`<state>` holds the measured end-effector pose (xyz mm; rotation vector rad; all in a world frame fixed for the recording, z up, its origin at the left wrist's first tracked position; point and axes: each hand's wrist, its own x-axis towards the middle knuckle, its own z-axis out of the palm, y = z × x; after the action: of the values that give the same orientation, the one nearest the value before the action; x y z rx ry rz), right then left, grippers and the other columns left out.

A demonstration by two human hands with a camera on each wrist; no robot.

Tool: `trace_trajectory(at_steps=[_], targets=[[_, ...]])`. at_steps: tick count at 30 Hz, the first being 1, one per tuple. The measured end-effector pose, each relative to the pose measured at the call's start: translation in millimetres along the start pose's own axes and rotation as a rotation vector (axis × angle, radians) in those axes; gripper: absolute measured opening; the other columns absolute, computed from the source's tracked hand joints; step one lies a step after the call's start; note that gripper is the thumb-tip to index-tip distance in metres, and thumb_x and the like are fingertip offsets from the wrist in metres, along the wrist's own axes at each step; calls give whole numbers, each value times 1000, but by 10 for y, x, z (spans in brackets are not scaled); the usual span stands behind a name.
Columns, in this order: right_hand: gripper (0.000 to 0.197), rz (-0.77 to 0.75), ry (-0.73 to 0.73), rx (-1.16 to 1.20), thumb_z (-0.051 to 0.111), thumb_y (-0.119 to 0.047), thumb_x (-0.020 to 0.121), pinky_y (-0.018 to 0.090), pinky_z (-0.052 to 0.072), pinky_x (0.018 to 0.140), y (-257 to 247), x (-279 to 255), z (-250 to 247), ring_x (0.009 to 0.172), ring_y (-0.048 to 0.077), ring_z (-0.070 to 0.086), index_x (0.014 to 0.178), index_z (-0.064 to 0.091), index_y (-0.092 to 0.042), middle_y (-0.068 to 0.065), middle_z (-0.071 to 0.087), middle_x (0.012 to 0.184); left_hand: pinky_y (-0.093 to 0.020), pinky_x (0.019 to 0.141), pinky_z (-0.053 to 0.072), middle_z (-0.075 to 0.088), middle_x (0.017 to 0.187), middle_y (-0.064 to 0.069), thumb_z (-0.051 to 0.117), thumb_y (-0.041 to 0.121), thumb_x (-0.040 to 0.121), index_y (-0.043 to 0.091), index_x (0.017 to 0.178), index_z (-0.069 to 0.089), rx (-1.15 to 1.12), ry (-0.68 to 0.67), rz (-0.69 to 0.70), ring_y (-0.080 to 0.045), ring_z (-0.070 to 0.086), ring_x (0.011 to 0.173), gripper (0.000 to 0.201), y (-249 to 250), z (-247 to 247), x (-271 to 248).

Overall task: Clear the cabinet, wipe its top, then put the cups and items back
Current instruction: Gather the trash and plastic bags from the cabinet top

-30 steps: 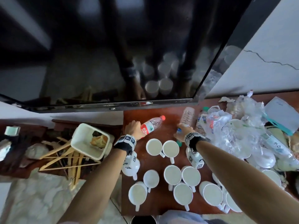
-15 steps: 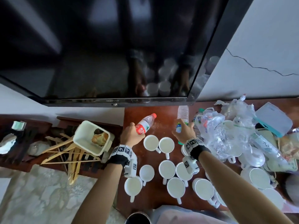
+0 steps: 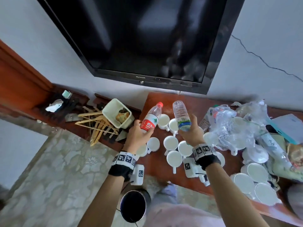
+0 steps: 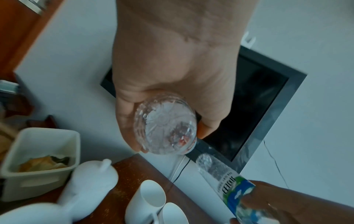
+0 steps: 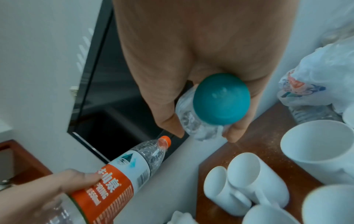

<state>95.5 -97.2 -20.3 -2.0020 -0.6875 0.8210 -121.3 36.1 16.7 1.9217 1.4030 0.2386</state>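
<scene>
My left hand [image 3: 137, 136] grips a red-labelled water bottle [image 3: 150, 119] with a red cap, lifted above the left end of the brown cabinet top [image 3: 157, 169]. The left wrist view shows its clear base [image 4: 165, 125] in my curled fingers. My right hand [image 3: 191, 135] holds a green-and-blue-labelled bottle [image 3: 181, 115] base up. Its teal cap [image 5: 221, 99] points back at the wrist. Several white mugs [image 3: 170, 143] stand on the cabinet below both hands, also seen as mugs [image 5: 247, 180] in the right wrist view.
A black TV [image 3: 147, 38] hangs on the wall above the cabinet. To the left are a beige bin [image 3: 113, 105] with rubbish and wooden hangers [image 3: 96, 123]. Plastic bags [image 3: 232, 126] and white plates [image 3: 255, 174] crowd the right side. A dark round container [image 3: 132, 205] stands on the floor.
Both hands have lifted their bottles off the cabinet top and drawn them up and back toward me. The mugs have not moved.
</scene>
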Motion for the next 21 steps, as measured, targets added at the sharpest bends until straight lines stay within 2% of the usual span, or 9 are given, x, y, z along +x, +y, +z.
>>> trace_trajectory(at_steps=[1, 2, 4, 5, 9, 11, 14, 17, 21], targets=[[75, -23, -15, 29, 78, -6, 82, 6, 43, 66, -13, -139, 15, 98, 23, 60, 142, 34, -15, 0, 59, 111, -30, 64, 54, 66, 104, 1, 74, 52, 83, 27, 127, 44, -47, 3, -13, -11, 66, 83, 60, -34, -36, -226], [72, -49, -27, 49, 79, -6, 80, 14, 51, 72, 0, -266, 55, 100, 25, 65, 137, 37, -19, -3, 62, 108, -25, 61, 49, 64, 107, 1, 75, 47, 85, 25, 131, 41, -80, 3, -28, -8, 65, 84, 61, -71, -69, -445], [72, -61, -45, 93, 83, -12, 74, 43, 61, 76, 60, -578, 189, 96, 23, 69, 130, 40, -26, -8, 64, 105, -22, 59, 47, 61, 109, 1, 76, 40, 87, 24, 130, 36, -146, 5, -58, -9, 65, 86, 61, -193, -147, -920], [71, -59, -61, 124, 84, -17, 74, 47, 62, 72, 86, -676, 246, 91, 18, 70, 130, 41, -28, -10, 65, 104, -23, 60, 50, 60, 109, 0, 77, 37, 87, 25, 129, 35, -188, 7, -59, -11, 66, 86, 60, -233, -182, -1076], [67, -61, -188, 130, 84, -23, 80, 29, 58, 53, 116, -1306, 546, 82, 12, 70, 132, 43, -28, -7, 67, 102, -24, 60, 52, 59, 107, 0, 78, 28, 81, 23, 125, 43, -220, 132, -141, -14, 67, 85, 57, -717, -291, -1828], [66, -22, -246, 96, 86, -25, 77, 31, 59, 60, 185, -1543, 780, 84, 17, 71, 127, 42, -22, 0, 67, 103, -24, 62, 49, 60, 108, 2, 80, 30, 79, 22, 123, 47, -190, 182, -219, -11, 65, 86, 56, -1033, -362, -2112], [74, 45, -355, -21, 91, -31, 70, 43, 61, 81, 304, -1759, 1143, 96, 24, 70, 123, 40, -14, 4, 65, 108, -26, 62, 47, 63, 108, 0, 81, 33, 79, 19, 120, 51, -132, 177, -341, -11, 64, 85, 53, -1543, -412, -2358], [73, 62, -492, -229, 88, -40, 71, 46, 62, 79, 447, -1894, 1510, 93, 24, 70, 124, 46, -14, 5, 66, 110, -30, 69, 47, 61, 110, -2, 80, 39, 79, 14, 124, 50, -29, 117, -457, -19, 62, 89, 59, -2080, -409, -2501], [79, 79, -607, -492, 78, -51, 79, 35, 57, 77, 612, -1938, 2015, 106, 27, 67, 141, 47, -14, 9, 64, 129, -40, 88, 55, 57, 121, -9, 81, 48, 74, 14, 126, 52, 83, 16, -525, -29, 63, 103, 69, -2757, -331, -2423]])
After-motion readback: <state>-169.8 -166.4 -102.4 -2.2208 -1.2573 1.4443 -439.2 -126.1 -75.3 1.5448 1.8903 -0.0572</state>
